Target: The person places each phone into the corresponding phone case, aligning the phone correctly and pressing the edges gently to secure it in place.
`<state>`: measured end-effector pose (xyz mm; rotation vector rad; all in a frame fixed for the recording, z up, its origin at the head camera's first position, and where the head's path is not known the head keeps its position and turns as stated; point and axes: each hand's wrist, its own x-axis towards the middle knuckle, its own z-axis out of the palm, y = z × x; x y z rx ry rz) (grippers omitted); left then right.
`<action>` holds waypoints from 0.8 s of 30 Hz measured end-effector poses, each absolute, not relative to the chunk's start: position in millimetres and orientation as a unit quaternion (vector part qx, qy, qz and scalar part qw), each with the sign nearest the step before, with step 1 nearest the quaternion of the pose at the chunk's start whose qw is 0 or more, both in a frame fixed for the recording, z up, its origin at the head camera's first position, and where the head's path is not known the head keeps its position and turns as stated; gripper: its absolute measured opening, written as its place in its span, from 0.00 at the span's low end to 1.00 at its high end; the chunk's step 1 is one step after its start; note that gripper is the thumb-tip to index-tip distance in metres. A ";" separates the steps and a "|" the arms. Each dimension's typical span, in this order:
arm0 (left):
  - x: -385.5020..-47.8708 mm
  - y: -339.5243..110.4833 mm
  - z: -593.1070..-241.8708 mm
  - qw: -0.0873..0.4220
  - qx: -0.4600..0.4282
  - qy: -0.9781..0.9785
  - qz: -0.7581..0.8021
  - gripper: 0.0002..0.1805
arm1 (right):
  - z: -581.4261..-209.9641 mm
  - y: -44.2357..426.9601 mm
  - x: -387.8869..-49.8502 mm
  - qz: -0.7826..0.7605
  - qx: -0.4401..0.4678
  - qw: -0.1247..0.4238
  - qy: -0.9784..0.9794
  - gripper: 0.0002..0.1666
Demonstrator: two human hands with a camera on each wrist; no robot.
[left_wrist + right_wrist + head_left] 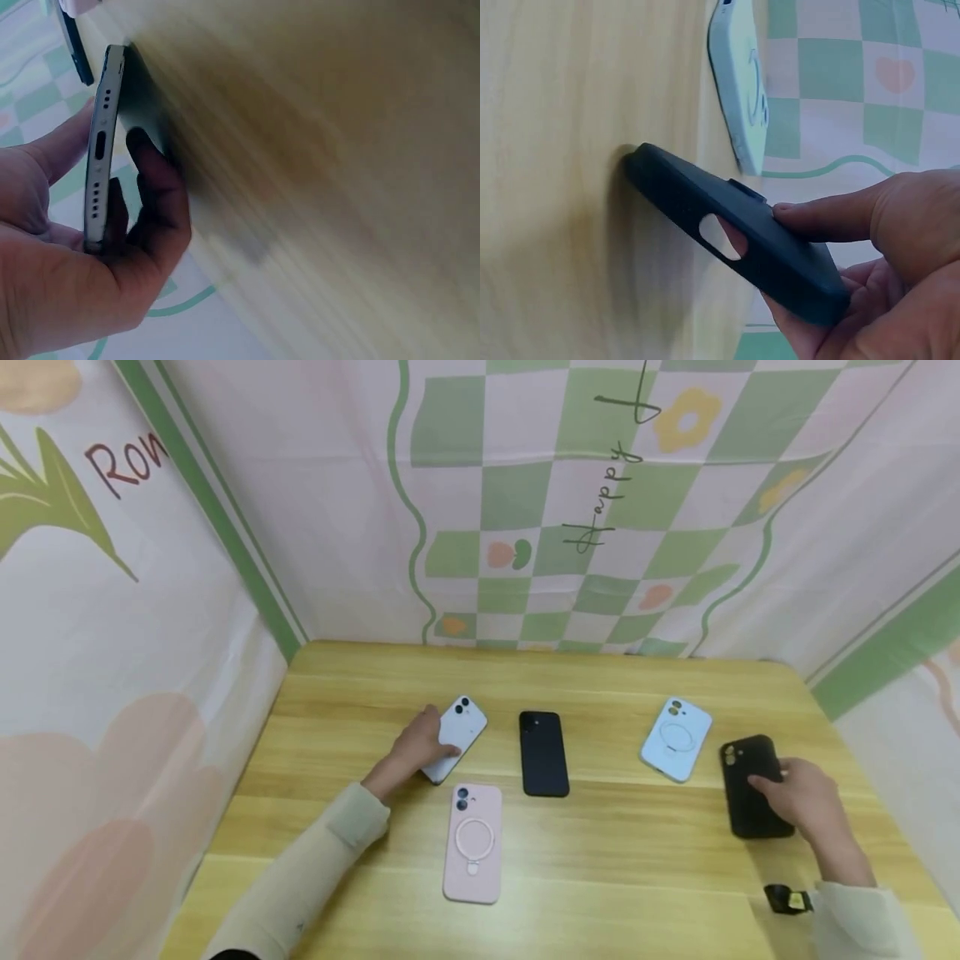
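Grips a white phone in the left hand, toward the far left of the table. Lays the thumb across the phone's back and bends the fingers round beneath it from the left long edge, with only the phone's thickness between. Leaves the camera end bare beyond the grip, pointing far and right. Shows the port edge to the left wrist view, raised on its side and tilted off the wood.

Pinches a black case in the right hand, at the right side of the table. Presses the thumb on its outer back near the right edge and tucks the fingers under. Slants the case in the right wrist view, down toward the wood at the end away from the grip; cannot tell touching from hovering there.

Between the hands, farther toward the middle, a black phone. Just left of the black case and a little farther, a light blue case. Nearer than the white phone, a pink case with a ring.
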<state>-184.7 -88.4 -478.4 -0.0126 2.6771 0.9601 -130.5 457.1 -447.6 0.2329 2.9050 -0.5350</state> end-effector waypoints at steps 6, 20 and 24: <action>-183.4 -87.0 -479.6 0.165 -0.016 0.906 0.390 0.35 | -441.2 456.7 -127.7 -0.201 0.080 0.077 0.973 0.37; -178.6 -91.0 -479.9 0.158 -0.052 0.829 0.534 0.31 | -418.0 442.5 -127.2 -0.195 0.042 0.025 0.980 0.34; -175.6 -92.5 -472.2 0.150 -0.061 0.796 0.583 0.28 | -407.3 432.5 -128.7 -0.180 0.012 -0.003 0.984 0.26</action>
